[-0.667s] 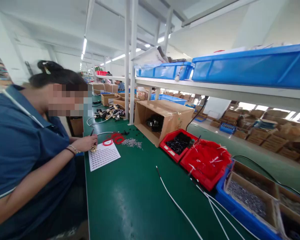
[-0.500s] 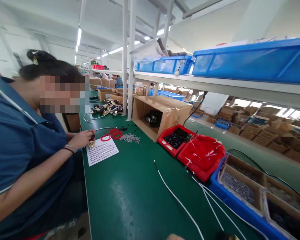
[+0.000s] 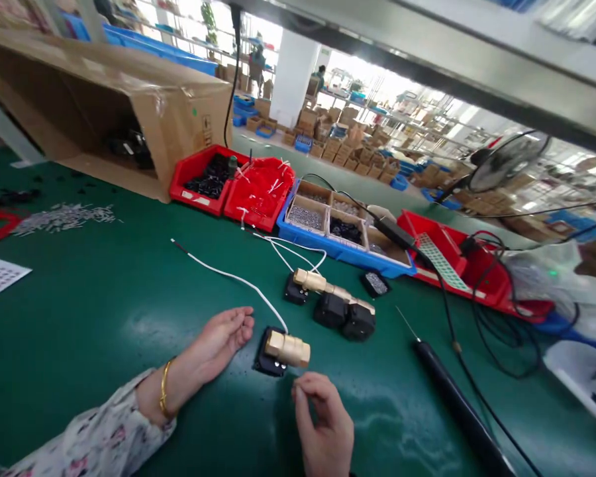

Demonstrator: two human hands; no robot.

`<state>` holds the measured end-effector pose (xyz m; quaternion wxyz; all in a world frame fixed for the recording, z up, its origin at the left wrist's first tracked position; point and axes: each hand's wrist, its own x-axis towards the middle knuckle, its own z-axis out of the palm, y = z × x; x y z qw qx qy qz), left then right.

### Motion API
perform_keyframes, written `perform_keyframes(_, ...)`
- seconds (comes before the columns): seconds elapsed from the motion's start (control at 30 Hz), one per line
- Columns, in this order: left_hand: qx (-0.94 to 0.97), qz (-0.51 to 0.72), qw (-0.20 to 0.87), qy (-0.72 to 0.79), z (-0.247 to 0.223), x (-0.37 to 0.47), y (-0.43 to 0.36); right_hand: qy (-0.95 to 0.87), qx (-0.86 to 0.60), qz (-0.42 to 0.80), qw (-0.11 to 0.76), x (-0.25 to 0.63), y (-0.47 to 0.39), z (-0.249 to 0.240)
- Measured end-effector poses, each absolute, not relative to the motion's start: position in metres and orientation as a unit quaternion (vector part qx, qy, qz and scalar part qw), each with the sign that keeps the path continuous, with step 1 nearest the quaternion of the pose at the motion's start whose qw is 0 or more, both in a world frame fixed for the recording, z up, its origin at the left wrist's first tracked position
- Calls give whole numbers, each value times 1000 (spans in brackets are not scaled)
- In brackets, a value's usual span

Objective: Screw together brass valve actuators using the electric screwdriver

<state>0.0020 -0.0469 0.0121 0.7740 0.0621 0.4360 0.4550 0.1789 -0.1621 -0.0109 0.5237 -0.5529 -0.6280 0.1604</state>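
A brass valve (image 3: 289, 349) with a black actuator box (image 3: 268, 361) lies on the green bench, and a white cable (image 3: 238, 277) runs from it to the far left. Beside it on the left is my left hand (image 3: 221, 344), palm inward, its fingers loosely curled with nothing visible in them. My right hand (image 3: 324, 419) is just in front of the valve, apart from it, thumb and forefinger pinched together. Whatever might be between those fingertips is hidden. Farther back stand several more brass valves (image 3: 310, 279) with black boxes (image 3: 360, 322).
Red bins (image 3: 261, 192) and a blue divided tray (image 3: 345, 252) of small parts line the back. A black electric screwdriver (image 3: 457, 404) with its cord lies at right. A cardboard box (image 3: 189, 126), small white pieces (image 3: 69, 217) and a printed sheet (image 3: 0, 275) are at left.
The view has swung right and down from the co-worker at the left to the bench in front of me. Both my hands and the valves now show fully.
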Motion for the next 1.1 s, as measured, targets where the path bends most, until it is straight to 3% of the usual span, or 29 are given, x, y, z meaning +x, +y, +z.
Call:
perform_keyframes(0.3, 164, 411, 775, 452, 19, 6, -42, -667, -529, 69, 520, 164, -151, -16)
perform_keyframes(0.5, 129, 436, 785, 420, 15, 6, -41, -687, -531, 42, 494, 161, -151, -20)
perform_keyframes(0.77, 112, 417, 800, 417, 15, 4, -39, -663, -580, 79, 466, 171, -146, -14)
perform_keyframes(1.1, 99, 439, 772, 449, 14, 3, -46, -720, -526, 49, 450, 175, -147, -18)
